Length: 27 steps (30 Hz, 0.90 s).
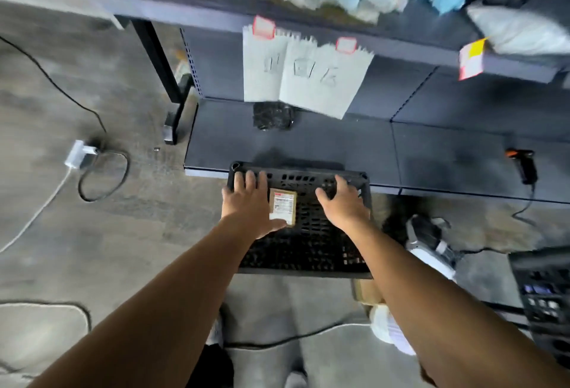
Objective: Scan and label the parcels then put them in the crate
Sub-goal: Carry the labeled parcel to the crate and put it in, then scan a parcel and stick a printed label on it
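On the floor at the left lies a white charger point(80, 154) with its cable. The left hand point(246, 202) is spread flat, fingers straight, over the far left corner of the black crate point(308, 251). Just beside its thumb, the brown parcel point(282, 207) lies inside the crate; its white label has a red strip on top, and the print is too blurred to read. The right hand point(342, 199) reaches the crate's far right wall with bent fingers; whether it grips, I cannot tell. Paper sheets point(305, 76) above carry unreadable marks. A scanner point(524, 165) lies on the low shelf point(431, 153).
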Tool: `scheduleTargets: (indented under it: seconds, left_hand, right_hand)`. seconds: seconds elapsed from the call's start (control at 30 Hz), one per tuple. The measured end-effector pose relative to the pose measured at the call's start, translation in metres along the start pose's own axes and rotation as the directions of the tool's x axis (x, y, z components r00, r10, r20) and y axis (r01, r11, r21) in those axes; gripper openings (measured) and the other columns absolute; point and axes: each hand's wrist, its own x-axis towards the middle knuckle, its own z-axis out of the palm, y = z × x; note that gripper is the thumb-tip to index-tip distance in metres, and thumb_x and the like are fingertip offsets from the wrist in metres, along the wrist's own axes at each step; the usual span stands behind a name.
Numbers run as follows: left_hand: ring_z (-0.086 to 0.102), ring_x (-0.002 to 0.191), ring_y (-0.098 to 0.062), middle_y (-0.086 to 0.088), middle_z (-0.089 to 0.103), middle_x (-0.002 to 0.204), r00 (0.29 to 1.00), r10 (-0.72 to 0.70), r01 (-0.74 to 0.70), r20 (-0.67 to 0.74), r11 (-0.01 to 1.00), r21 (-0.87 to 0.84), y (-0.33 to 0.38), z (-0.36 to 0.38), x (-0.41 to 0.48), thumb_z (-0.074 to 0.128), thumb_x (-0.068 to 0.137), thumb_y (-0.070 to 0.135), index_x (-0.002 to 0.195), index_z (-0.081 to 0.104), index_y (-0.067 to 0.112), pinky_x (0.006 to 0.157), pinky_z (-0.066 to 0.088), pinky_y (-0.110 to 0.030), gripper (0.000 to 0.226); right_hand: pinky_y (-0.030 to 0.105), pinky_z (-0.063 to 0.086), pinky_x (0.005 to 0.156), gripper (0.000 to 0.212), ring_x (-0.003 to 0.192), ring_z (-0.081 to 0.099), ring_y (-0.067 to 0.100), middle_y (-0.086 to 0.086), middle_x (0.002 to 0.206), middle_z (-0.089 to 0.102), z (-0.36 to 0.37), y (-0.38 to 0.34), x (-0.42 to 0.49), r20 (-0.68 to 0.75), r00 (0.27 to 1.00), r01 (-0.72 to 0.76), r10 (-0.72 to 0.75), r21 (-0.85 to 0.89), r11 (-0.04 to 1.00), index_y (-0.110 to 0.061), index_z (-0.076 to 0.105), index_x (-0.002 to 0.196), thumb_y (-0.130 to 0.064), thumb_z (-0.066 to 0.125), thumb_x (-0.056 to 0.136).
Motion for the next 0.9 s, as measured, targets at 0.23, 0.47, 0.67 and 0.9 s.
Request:
scheduleTargets:
  seconds: [0.23, 0.47, 0.67, 0.9]
  left_hand:
    - [0.005, 0.149, -0.034, -0.01, 0.001, 0.162, 0.988, -0.114, 0.095, -0.106, 0.981, -0.172, 0.0, -0.146, -0.175, 0.054, 0.075, 0.079, 0.154, -0.01, 0.017, 0.115, 0.026, -0.056, 0.12]
    - [0.009, 0.147, -0.035, -0.013, 0.006, 0.161, 0.932, -0.206, 0.138, -0.297, 0.962, -0.234, -0.047, -0.217, -0.286, 0.048, 0.074, 0.083, 0.155, -0.007, 0.017, 0.115, 0.026, -0.053, 0.118]
    - [0.005, 0.148, -0.032, -0.009, 0.004, 0.161, 0.877, -0.308, 0.216, -0.369, 0.938, -0.272, -0.161, -0.235, -0.355, 0.051, 0.074, 0.082, 0.154, -0.009, 0.02, 0.115, 0.025, -0.051, 0.118]
    - [0.005, 0.148, -0.032, -0.01, 0.004, 0.161, 0.797, -0.363, 0.268, -0.483, 0.929, -0.257, -0.337, -0.25, -0.416, 0.047, 0.071, 0.085, 0.154, -0.008, 0.023, 0.115, 0.025, -0.051, 0.118]
  right_hand:
    - [0.056, 0.028, 0.112, 0.076, 0.142, 0.03, 0.029, 0.007, 0.157, 0.028, -0.155, -0.043, -0.169, -0.09, 0.976, 0.198, -0.198, -0.015, 0.98, -0.027, 0.016, 0.155, -0.062, 0.044, 0.093]
    - [0.059, 0.026, 0.113, 0.077, 0.143, 0.028, 0.031, 0.008, 0.159, 0.022, -0.224, -0.112, -0.286, -0.125, 0.922, 0.361, -0.368, -0.076, 0.93, -0.029, 0.01, 0.155, -0.062, 0.043, 0.093]
    - [0.057, 0.025, 0.113, 0.076, 0.144, 0.026, 0.031, 0.008, 0.158, 0.021, -0.215, -0.231, -0.357, -0.161, 0.84, 0.503, -0.519, -0.131, 0.855, -0.03, 0.011, 0.154, -0.063, 0.041, 0.093]
    - [0.055, 0.031, 0.11, 0.076, 0.142, 0.029, 0.031, 0.006, 0.158, 0.023, -0.159, -0.398, -0.442, -0.18, 0.765, 0.605, -0.619, -0.131, 0.786, -0.033, 0.011, 0.154, -0.064, 0.042, 0.092]
